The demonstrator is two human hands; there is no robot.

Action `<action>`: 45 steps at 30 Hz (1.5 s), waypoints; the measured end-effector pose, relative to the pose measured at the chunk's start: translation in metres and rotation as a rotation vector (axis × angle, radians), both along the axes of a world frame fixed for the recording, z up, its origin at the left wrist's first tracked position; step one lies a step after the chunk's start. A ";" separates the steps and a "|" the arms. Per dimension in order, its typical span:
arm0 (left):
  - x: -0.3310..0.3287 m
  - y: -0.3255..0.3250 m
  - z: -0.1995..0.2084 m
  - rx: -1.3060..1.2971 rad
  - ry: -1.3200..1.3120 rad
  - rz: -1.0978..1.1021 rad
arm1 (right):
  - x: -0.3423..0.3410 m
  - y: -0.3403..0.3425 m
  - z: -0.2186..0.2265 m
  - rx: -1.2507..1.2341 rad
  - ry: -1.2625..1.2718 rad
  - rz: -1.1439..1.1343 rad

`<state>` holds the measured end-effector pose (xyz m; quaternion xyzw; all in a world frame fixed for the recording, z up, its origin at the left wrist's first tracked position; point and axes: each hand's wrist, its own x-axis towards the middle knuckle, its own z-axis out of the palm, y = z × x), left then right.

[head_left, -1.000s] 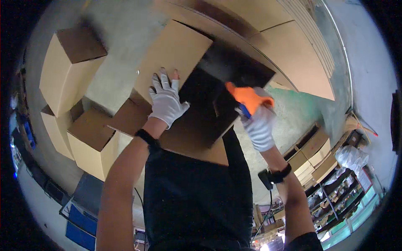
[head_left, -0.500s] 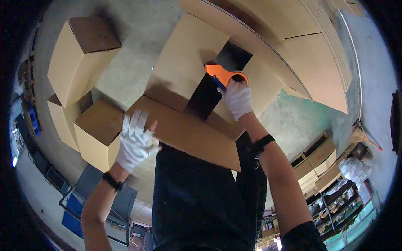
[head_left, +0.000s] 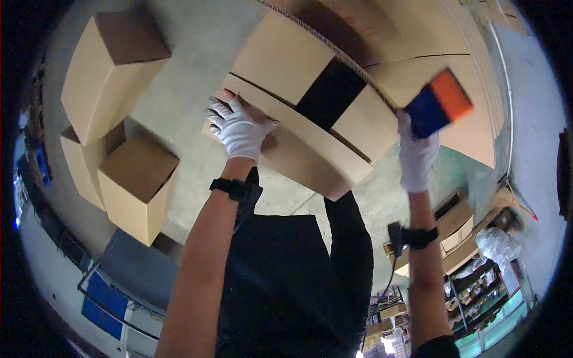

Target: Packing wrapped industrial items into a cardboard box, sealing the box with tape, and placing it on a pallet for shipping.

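A cardboard box (head_left: 274,59) stands in front of me with its side flaps folded in and a dark gap between them. My left hand (head_left: 242,132), in a white glove, lies on the near flap (head_left: 310,146), fingers spread. That flap now slopes up over the near part of the opening, while the far flap's edge runs along the opening's other side. To the right of the box, my gloved right hand (head_left: 418,158) grips an orange and blue tape dispenser (head_left: 439,107), raised and slightly blurred. The fingers around its handle are partly hidden.
Several open cardboard boxes (head_left: 110,77) stand on the concrete floor (head_left: 200,36) to the left. Flat cardboard sheets (head_left: 441,36) are stacked beyond the box at the right. Lower right are more cartons (head_left: 456,238), a plastic bag (head_left: 498,244) and loaded shelves (head_left: 477,298).
My left hand has moved forward and right onto the near flap, which has swung up toward the opening. My right hand has carried the tape dispenser from over the opening to the right.
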<state>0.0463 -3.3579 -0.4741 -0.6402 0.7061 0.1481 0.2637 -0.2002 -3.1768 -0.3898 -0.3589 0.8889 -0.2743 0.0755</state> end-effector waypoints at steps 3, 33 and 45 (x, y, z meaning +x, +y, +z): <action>0.022 0.008 -0.014 -0.086 0.073 -0.105 | 0.052 0.021 -0.031 -0.160 -0.287 -0.116; -0.023 -0.008 0.013 1.130 1.053 0.987 | 0.057 -0.023 -0.038 0.314 -1.096 0.333; 0.036 -0.178 -0.094 0.304 0.826 0.273 | 0.103 -0.144 -0.048 0.517 -0.915 0.333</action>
